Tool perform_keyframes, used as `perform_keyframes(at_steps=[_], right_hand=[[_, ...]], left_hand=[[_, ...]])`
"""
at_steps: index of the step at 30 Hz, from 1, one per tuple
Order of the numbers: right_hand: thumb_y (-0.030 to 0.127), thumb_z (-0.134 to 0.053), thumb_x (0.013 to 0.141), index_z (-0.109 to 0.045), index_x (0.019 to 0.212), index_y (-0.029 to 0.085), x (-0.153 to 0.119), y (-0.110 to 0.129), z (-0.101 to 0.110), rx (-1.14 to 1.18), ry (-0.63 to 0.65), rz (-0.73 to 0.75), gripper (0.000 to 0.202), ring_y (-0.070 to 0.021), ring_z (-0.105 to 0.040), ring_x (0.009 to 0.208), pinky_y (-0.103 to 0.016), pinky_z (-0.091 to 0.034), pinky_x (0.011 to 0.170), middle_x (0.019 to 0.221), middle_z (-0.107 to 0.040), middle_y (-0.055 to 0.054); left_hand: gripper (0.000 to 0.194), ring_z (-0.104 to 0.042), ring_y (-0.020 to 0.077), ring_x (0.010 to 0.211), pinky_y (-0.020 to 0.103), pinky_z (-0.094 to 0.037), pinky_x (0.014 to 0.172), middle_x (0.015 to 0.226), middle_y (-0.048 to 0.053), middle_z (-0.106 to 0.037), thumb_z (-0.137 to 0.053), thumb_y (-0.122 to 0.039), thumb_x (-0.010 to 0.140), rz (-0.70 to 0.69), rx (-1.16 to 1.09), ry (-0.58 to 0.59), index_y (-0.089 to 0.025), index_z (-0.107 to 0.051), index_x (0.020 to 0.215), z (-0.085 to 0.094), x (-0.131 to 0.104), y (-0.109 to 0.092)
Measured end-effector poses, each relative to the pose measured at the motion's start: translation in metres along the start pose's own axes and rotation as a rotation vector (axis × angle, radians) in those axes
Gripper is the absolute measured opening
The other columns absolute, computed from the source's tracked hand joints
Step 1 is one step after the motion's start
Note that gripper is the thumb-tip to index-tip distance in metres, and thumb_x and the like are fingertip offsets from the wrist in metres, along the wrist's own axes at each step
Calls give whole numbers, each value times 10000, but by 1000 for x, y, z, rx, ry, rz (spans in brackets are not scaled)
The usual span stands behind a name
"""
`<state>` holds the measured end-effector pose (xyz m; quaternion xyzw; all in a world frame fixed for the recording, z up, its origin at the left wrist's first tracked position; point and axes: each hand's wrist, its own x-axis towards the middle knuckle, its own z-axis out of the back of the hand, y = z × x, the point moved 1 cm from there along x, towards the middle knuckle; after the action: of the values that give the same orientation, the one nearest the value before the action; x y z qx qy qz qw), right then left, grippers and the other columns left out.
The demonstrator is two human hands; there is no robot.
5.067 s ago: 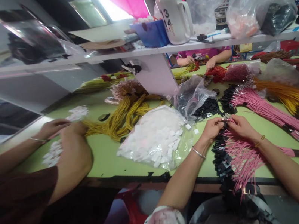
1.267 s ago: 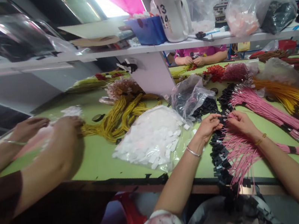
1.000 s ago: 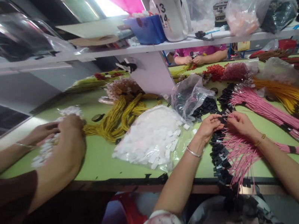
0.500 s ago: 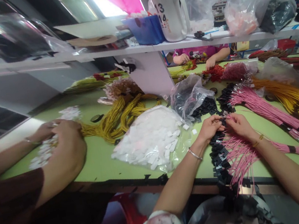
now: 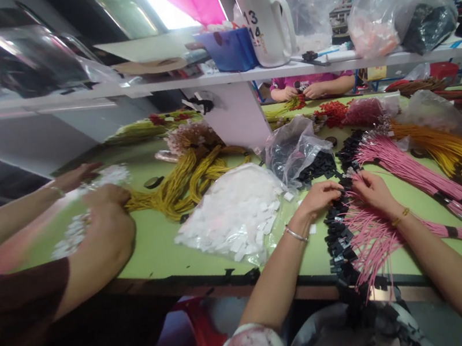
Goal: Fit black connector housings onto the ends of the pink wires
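Observation:
My left hand point(image 5: 321, 197) is closed, its thumb and fingertips pinching a small black connector housing point(image 5: 341, 191). Close beside it on the right, my right hand point(image 5: 373, 192) pinches a pink wire point(image 5: 355, 176) near its metal end. Below both hands lie pink wires point(image 5: 370, 238), fanned out, with a row of black housings point(image 5: 340, 246) along their left ends. Behind my left hand is a heap of loose black housings point(image 5: 320, 166). A tied bundle of pink wires point(image 5: 414, 167) stretches away to the right. My fingertips partly cover the small parts.
A clear bag of white connectors point(image 5: 233, 213) lies left of my arm. Yellow wires point(image 5: 189, 182) lie beyond it, orange-yellow wires point(image 5: 451, 152) at right. A co-worker's hands point(image 5: 109, 221) work at left; another person point(image 5: 309, 87) sits opposite. A shelf point(image 5: 181, 82) holds a white mug point(image 5: 264, 27).
My hands have drawn slightly apart, the right still at the pink wire. The left neighbour's hands have separated, one reaching farther out. The person opposite has brought both hands together.

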<state>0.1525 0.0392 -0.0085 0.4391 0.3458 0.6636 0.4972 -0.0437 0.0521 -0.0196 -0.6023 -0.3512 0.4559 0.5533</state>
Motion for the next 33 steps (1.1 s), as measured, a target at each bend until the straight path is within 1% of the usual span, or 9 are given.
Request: perform_keyframes(at_steps=[5,9,13,16,19,22,25,29,33], right_hand=[[455,-679,778,-480,811,239,3,-5,1,394,64,-158,296,-118,-388,510,-248,-328,501,593,-464,62],[507,-702,747,-484,805,231,2,-1,-1,464,102,-191,357,-111,-409,493,-241,-328,489,574,-503,59],[506,-690,754,-485,770,230,2,2,-2,430,60,-196,345,-97,-340,459,-235,-287,457,539,-417,79],[464,-682,755,-474,696,225,5,0,-2,330,1,-154,322,-100,-343,480,-242,-287,462,549,-425,61],[438,-678,752,-457,654,224,7,-3,-3,285,-34,-132,323,-110,-368,507,-248,-312,480,563,-441,46],[441,-671,760,-477,668,222,8,-5,-6,295,-16,-136,307,-115,-372,516,-250,-320,484,572,-447,40],[432,-671,764,-493,665,216,6,-3,-7,283,-7,-134,297,-118,-374,526,-251,-316,489,579,-456,33],[408,-649,771,-497,642,209,4,4,-6,218,-41,-110,282,-120,-368,543,-258,-319,512,581,-448,30],[378,-601,776,-497,618,203,2,9,-4,132,-75,-54,257,-126,-386,567,-266,-333,552,586,-454,29]], left_hand=[[287,-637,197,919,321,-485,870,1059,109,-697,-571,-126,843,-198,640,-350,-150,-738,1074,22,29,-7],[270,-614,216,1006,317,-452,907,1093,120,-632,-523,-159,896,-182,998,-306,-166,-720,1079,13,52,0],[219,-606,207,942,309,-447,839,1065,98,-623,-564,-152,865,-159,1059,-292,-185,-666,1056,5,56,9],[266,-599,198,890,309,-443,819,959,68,-649,-589,-73,803,-175,938,-316,-196,-643,1033,4,49,9],[235,-592,155,762,279,-458,744,800,21,-639,-601,-62,791,-162,554,-334,-182,-647,988,4,39,2],[173,-587,103,627,227,-464,630,701,-6,-617,-642,-103,800,-59,0,-237,-148,-640,967,0,26,-6],[214,-628,82,634,188,-487,612,719,6,-640,-718,-104,766,6,-347,-106,-126,-643,965,-6,12,-14],[228,-663,77,657,174,-533,645,748,18,-660,-750,-77,757,47,-501,-41,-110,-651,960,-12,-1,-18],[225,-675,78,656,179,-560,662,760,12,-662,-724,-39,772,56,-554,-59,-113,-654,972,-16,-6,-17]])
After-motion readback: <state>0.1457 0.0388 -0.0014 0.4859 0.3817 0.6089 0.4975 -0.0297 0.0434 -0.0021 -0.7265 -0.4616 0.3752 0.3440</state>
